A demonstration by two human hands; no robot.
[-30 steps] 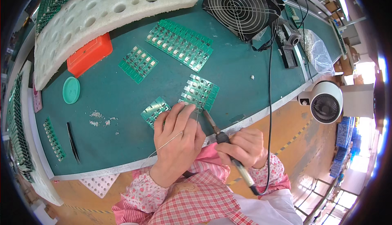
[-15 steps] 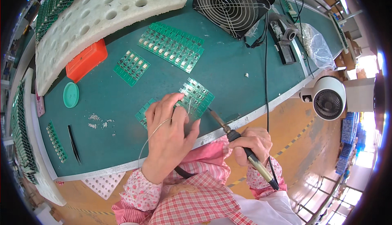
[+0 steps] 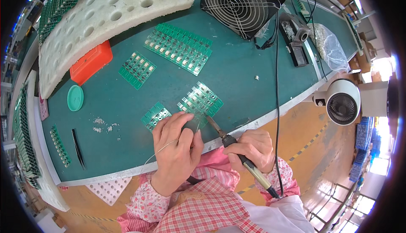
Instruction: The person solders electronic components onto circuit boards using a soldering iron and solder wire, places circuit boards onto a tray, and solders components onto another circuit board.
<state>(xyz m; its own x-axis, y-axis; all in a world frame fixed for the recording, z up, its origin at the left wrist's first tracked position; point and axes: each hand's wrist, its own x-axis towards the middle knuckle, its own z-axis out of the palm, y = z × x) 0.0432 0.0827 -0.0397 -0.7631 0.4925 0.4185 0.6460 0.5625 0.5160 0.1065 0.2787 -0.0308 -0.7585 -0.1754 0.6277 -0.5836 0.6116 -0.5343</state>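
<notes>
My right hand [image 3: 256,146] grips a soldering iron [image 3: 229,140] by its handle. The iron's tip reaches the lower right part of a green circuit board panel [image 3: 202,99], which has rows of small parts and pins along its upper left side. Between the fingers of my left hand [image 3: 175,142] runs a thin solder wire [image 3: 159,151], its end close to the iron's tip. My left fingertips rest by the panel's lower edge and partly hide it. Just left of these fingers lies a smaller board panel [image 3: 155,115].
Two more board panels [image 3: 179,47] [image 3: 137,69] lie farther back. A black fan [image 3: 239,6] and an iron stand [image 3: 294,38] are behind. White foam [image 3: 114,15], a red box [image 3: 91,62], a green lid [image 3: 75,98] and tweezers [image 3: 78,148] sit at left. The iron's cord [image 3: 276,93] crosses the bench.
The soldering iron has moved left, bringing its tip from beside the panel onto it. My left hand has shifted down toward me, uncovering more of both nearby panels.
</notes>
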